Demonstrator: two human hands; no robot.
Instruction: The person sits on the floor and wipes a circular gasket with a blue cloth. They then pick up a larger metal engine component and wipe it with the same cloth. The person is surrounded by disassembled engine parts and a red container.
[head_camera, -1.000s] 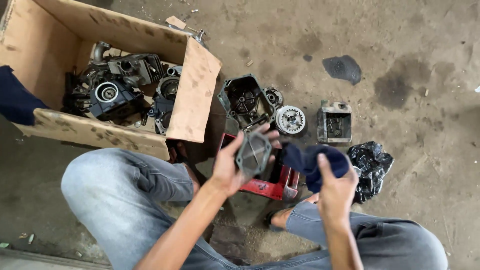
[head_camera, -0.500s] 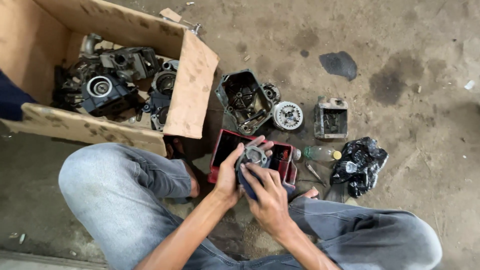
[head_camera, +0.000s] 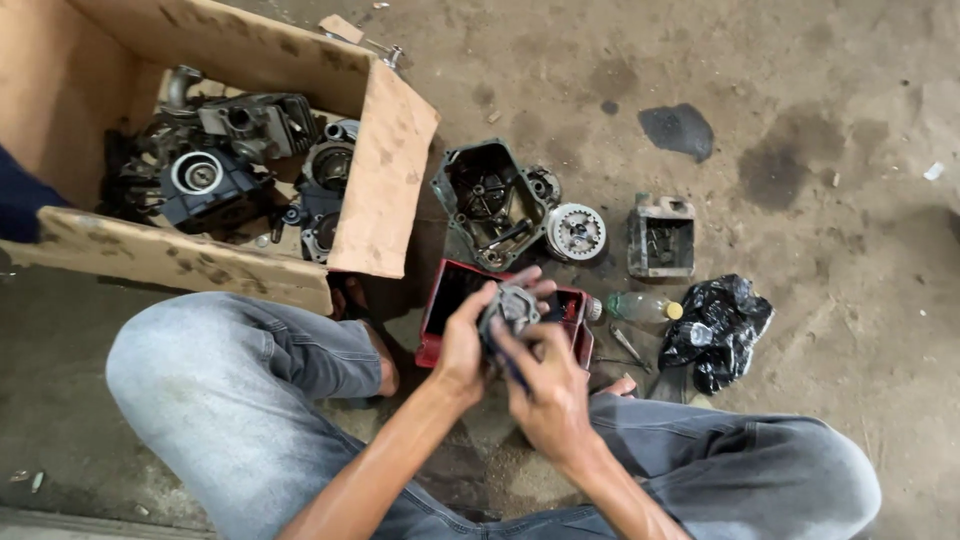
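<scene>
I squat on a stained concrete floor. My left hand (head_camera: 462, 345) grips a small grey metal engine part (head_camera: 512, 305) over a red tray (head_camera: 445, 300). My right hand (head_camera: 545, 385) presses a dark blue cloth (head_camera: 508, 368) against the part's underside; most of the cloth is hidden in my palm. Both hands touch the part, held between my knees.
An open cardboard box (head_camera: 385, 170) of greasy engine parts stands at the left. Beyond the tray lie an engine casing (head_camera: 487, 200), a round gear (head_camera: 575, 232) and a small metal block (head_camera: 660, 238). A plastic bottle (head_camera: 635, 306) and a black plastic bag (head_camera: 715, 330) lie to the right.
My right hand, holding the blue cloth out to the right a second ago, has come in to the part and now rubs it. My left hand keeps hold of the part.
</scene>
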